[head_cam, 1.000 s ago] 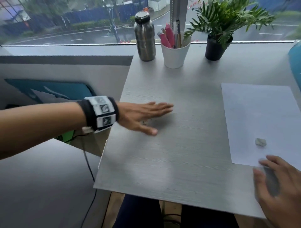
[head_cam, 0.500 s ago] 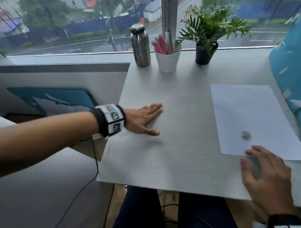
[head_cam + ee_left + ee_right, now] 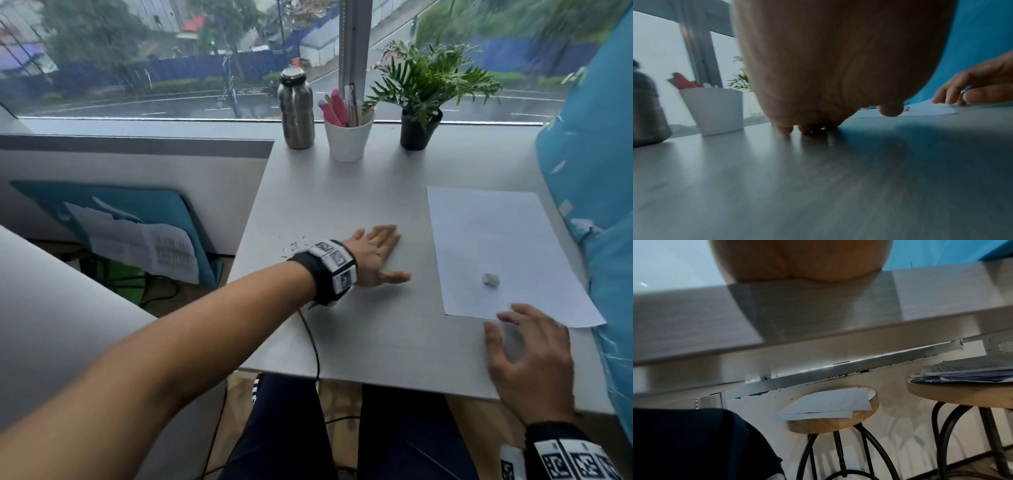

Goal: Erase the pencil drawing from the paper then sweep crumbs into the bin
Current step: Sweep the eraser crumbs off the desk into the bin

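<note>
The white paper [image 3: 496, 246] lies on the right side of the grey table [image 3: 342, 325], with a small grey eraser [image 3: 491, 279] on its near part. Dark eraser crumbs [image 3: 293, 245] are scattered near the table's left edge. My left hand [image 3: 383, 253] lies flat, fingers straight, between the crumbs and the paper; the crumbs are just behind its wristband. In the left wrist view its fingertips [image 3: 785, 131] touch the tabletop. My right hand [image 3: 507, 329] rests with spread fingers at the paper's near edge and holds nothing. I cannot make out a pencil drawing or a bin.
At the back by the window stand a steel bottle [image 3: 296, 113], a white cup of pens [image 3: 347, 137] and a potted plant [image 3: 419, 116]. Blue cloth [image 3: 599, 205] borders the table's right side. Wooden stools [image 3: 830, 412] with papers stand beneath.
My left hand has slid right across the table towards the paper, and the crumbs now show behind its wrist. The right hand stays at the paper's near edge.
</note>
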Demonstrator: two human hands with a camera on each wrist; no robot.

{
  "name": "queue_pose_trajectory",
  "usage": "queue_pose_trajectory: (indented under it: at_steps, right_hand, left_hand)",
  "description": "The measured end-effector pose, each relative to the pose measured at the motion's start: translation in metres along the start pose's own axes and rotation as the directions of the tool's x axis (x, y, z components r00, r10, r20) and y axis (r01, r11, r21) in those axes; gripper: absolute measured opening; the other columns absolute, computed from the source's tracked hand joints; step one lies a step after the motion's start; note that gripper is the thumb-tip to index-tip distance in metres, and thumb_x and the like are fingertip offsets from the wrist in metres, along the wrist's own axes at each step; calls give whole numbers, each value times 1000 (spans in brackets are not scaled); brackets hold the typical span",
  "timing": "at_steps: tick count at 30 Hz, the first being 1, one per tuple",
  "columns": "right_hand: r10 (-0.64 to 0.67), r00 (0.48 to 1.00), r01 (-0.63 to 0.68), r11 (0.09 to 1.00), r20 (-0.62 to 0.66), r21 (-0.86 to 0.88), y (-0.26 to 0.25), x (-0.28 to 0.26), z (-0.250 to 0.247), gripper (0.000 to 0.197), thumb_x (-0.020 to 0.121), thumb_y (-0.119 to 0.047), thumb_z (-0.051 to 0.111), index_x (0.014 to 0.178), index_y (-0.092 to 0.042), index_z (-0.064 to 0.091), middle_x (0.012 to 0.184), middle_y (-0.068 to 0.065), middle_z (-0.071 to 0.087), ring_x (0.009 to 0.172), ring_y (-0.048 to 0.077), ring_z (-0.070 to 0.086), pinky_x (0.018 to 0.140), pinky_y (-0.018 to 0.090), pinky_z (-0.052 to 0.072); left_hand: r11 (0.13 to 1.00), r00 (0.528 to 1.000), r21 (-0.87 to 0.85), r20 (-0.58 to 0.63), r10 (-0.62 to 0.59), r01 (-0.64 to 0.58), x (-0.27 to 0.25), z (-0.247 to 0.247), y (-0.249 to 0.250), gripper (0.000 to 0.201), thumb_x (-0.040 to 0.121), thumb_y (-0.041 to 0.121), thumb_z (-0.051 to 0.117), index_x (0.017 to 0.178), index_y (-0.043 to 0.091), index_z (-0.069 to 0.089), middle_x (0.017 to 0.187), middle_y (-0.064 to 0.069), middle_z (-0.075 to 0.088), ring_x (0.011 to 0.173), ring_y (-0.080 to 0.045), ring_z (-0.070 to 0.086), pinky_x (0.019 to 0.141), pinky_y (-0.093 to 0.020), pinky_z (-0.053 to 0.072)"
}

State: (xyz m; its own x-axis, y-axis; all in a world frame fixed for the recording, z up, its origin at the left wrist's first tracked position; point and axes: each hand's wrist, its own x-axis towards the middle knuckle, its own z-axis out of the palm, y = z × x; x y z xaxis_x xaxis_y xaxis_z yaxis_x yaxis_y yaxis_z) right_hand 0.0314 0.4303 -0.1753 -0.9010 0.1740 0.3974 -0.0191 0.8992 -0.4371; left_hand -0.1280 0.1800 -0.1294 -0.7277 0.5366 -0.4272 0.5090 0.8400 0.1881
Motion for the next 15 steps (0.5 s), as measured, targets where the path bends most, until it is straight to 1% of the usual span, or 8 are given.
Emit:
queue_pose_trajectory:
  at_steps: [3, 6, 7, 8, 9, 11, 13, 15]
  right_hand:
    - [-1, 1000, 1, 1000, 7, 1, 2, 0, 2, 38, 86, -37, 53, 102, -5, 66, 116, 13, 61, 108, 30, 51, 97, 42, 40]
    - [-10, 1000, 10, 1000, 13, 6, 7, -1, 4, 36, 86, -37, 54, 101, -6, 65, 115, 13, 62, 105, 30, 52, 96, 42, 40]
    - [-10, 1000, 10, 1000, 10, 12, 7, -1, 4, 36, 85, -37, 54, 101, -6, 65, 114, 13, 62, 105, 30, 52, 95, 43, 40]
    - [-11, 1000, 11, 1000, 5, 20, 7, -1, 4, 36, 85, -37, 55, 100, -6, 65, 114, 13, 62, 104, 30, 52, 95, 43, 41]
    - [-10, 1000, 10, 1000, 1, 26, 7, -1, 4, 36, 85, -37, 55, 99, -6, 65, 113, 13, 62, 103, 30, 52, 94, 43, 41]
    - [-5, 1000, 5, 1000, -2, 30, 6, -1, 4, 36, 85, -37, 55, 99, -6, 65, 113, 13, 62, 104, 30, 52, 94, 44, 42]
    - [6, 1000, -5, 999, -4, 33, 7, -1, 3, 36, 85, -37, 55, 100, -6, 65, 113, 13, 62, 105, 30, 52, 95, 44, 43]
    - [18, 1000, -18, 999, -2, 35, 6, -1, 3, 37, 85, -38, 54, 100, -6, 65, 114, 13, 63, 105, 30, 52, 95, 43, 43]
  left_hand:
    - [984, 985, -54, -28, -173, 171, -22, 10, -24, 103, 88, 77, 28, 155, 8, -8, 162, -9, -16, 149, -20, -14, 121, -43, -6]
    - [917, 918, -52, -9, -397, 396, -39, 14, -29, 112, 84, 82, 26, 154, 3, -10, 161, -16, -16, 150, -28, -12, 121, -42, -8]
    - [893, 894, -57, -8, -447, 446, -39, 13, -25, 114, 83, 83, 26, 153, 1, -10, 160, -19, -16, 149, -30, -12, 121, -42, -8]
    - [885, 886, -54, -19, -463, 462, -36, 12, -18, 116, 82, 84, 26, 153, 0, -11, 160, -21, -16, 149, -32, -13, 120, -43, -10]
    - [899, 899, -42, -38, -437, 436, -30, 10, -9, 116, 83, 84, 26, 152, 0, -12, 159, -21, -18, 148, -33, -14, 119, -44, -11]
    - [954, 952, -20, -62, -301, 300, -11, 7, 11, 112, 84, 82, 26, 153, 2, -14, 159, -16, -21, 148, -31, -17, 118, -46, -14]
    - [983, 982, -9, -46, -184, 183, 8, 5, 27, 107, 86, 81, 27, 154, 8, -13, 161, -9, -21, 149, -26, -17, 118, -46, -14]
    - [982, 982, -38, -37, -184, 183, 24, 4, 28, 105, 86, 80, 28, 155, 12, -11, 162, -6, -19, 149, -23, -16, 118, -46, -14]
